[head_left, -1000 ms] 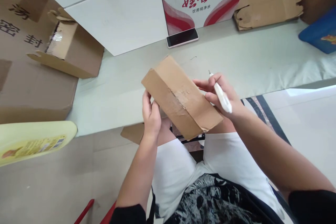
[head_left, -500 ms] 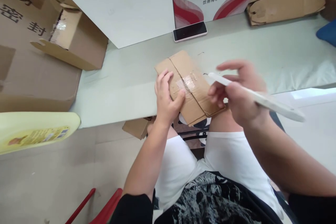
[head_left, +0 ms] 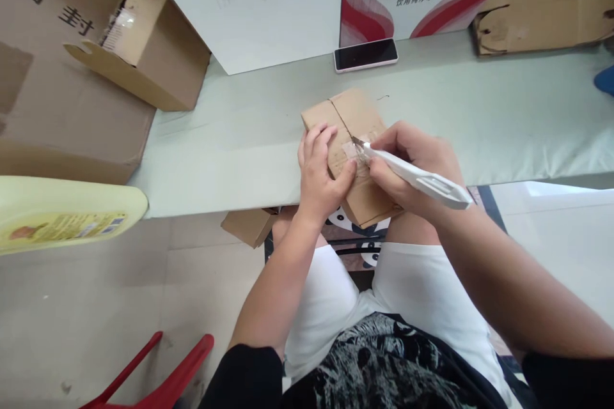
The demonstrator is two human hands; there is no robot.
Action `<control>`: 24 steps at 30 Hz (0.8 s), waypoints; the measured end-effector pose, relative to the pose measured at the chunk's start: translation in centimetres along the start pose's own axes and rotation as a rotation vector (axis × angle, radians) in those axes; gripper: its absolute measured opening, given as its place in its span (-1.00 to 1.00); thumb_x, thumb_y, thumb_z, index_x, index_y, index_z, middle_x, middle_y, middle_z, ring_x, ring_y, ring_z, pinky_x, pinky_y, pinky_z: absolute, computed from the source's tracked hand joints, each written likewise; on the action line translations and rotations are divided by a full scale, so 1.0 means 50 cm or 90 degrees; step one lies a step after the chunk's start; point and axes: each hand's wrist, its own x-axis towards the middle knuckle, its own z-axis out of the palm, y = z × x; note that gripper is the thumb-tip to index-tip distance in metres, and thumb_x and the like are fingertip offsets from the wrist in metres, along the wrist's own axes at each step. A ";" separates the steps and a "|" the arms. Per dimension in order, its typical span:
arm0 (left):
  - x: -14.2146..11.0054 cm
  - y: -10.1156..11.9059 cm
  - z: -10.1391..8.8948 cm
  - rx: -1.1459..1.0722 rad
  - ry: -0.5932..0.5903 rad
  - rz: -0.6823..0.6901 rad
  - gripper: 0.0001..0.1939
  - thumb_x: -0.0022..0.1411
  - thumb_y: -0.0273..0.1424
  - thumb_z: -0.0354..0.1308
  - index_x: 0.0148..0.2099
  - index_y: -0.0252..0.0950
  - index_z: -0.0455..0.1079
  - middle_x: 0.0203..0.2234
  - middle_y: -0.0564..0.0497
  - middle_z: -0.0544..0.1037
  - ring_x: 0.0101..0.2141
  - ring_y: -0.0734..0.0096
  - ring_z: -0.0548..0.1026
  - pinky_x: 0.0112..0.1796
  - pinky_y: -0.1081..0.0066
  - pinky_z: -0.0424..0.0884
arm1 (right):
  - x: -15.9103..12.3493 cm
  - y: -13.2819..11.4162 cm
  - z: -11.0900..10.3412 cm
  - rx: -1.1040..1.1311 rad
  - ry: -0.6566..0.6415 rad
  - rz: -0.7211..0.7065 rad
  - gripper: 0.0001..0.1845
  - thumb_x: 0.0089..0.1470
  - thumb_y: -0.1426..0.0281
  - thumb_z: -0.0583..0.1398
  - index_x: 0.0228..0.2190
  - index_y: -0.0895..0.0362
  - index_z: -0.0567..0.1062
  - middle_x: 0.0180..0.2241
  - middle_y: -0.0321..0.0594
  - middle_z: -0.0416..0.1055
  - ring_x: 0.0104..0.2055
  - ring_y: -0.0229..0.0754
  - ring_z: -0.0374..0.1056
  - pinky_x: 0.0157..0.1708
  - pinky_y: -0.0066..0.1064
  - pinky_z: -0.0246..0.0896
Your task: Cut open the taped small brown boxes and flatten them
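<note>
A small flat cardboard box [head_left: 348,114] lies tilted at the near edge of the bench, with a dark seam running down its top and clear tape [head_left: 351,149] across the middle. My left hand [head_left: 322,174] grips its left side, thumb and fingers spread over the top face. In my right hand [head_left: 416,163] is a white utility knife [head_left: 416,177], its handle sloping down to the right. The blade tip touches the box at the seam, beside the tape. My right fingers partly cover the box's right side.
Behind the box a phone [head_left: 366,55] lies on the pale green bench cover [head_left: 230,153], against a red and white carton [head_left: 407,9]. Other cardboard boxes [head_left: 160,51] stand at left, near a yellow bottle [head_left: 67,214]. Flattened cardboard [head_left: 547,25] rests at back right. A red stool [head_left: 180,374] is below.
My right hand has come left and down, bringing the knife blade from above the box's right side onto the taped seam. My left hand still holds the box. The view has shifted slightly.
</note>
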 end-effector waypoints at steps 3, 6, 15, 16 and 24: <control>0.000 -0.004 0.002 -0.011 0.005 0.004 -0.36 0.42 0.11 0.06 0.35 -0.15 0.23 0.34 -0.23 0.36 0.39 0.01 0.28 0.43 -0.03 0.04 | -0.005 0.010 -0.004 0.057 0.034 -0.002 -0.82 -0.02 0.32 0.30 -0.29 0.05 0.60 -0.49 -0.31 0.50 -0.51 -0.28 0.31 -0.44 -0.39 0.25; 0.000 -0.002 0.001 -0.018 0.003 -0.001 -0.35 0.41 0.12 0.06 0.34 -0.16 0.24 0.33 -0.23 0.36 0.39 0.01 0.28 0.44 -0.03 0.03 | -0.008 0.023 -0.007 0.126 0.052 0.027 -0.84 0.05 0.28 0.31 -0.30 0.05 0.65 -0.49 -0.30 0.51 -0.49 -0.25 0.37 -0.44 -0.37 0.29; 0.000 0.003 -0.001 -0.021 -0.002 -0.009 -0.34 0.42 0.14 0.03 0.33 -0.16 0.23 0.34 -0.23 0.34 0.40 0.00 0.26 0.44 -0.05 0.01 | -0.013 0.023 -0.006 0.122 0.097 0.006 -0.86 -0.05 0.37 0.31 -0.34 0.03 0.56 -0.45 -0.32 0.52 -0.47 -0.26 0.37 -0.47 -0.37 0.27; 0.000 0.002 -0.001 -0.022 0.000 -0.008 -0.34 0.41 0.15 0.03 0.33 -0.16 0.23 0.34 -0.23 0.34 0.40 0.00 0.26 0.44 -0.05 0.00 | -0.014 0.020 -0.007 0.111 0.088 -0.002 -0.88 -0.06 0.36 0.30 -0.37 0.04 0.56 -0.45 -0.31 0.52 -0.47 -0.26 0.37 -0.47 -0.37 0.27; -0.001 -0.001 -0.002 -0.027 -0.007 -0.009 -0.35 0.42 0.13 0.03 0.34 -0.16 0.24 0.35 -0.22 0.34 0.40 0.00 0.26 0.45 -0.06 0.00 | -0.011 0.009 0.014 -0.041 0.082 -0.142 -0.91 -0.08 0.45 0.23 -0.45 0.06 0.55 -0.45 -0.30 0.43 -0.53 -0.33 0.22 -0.49 -0.38 0.15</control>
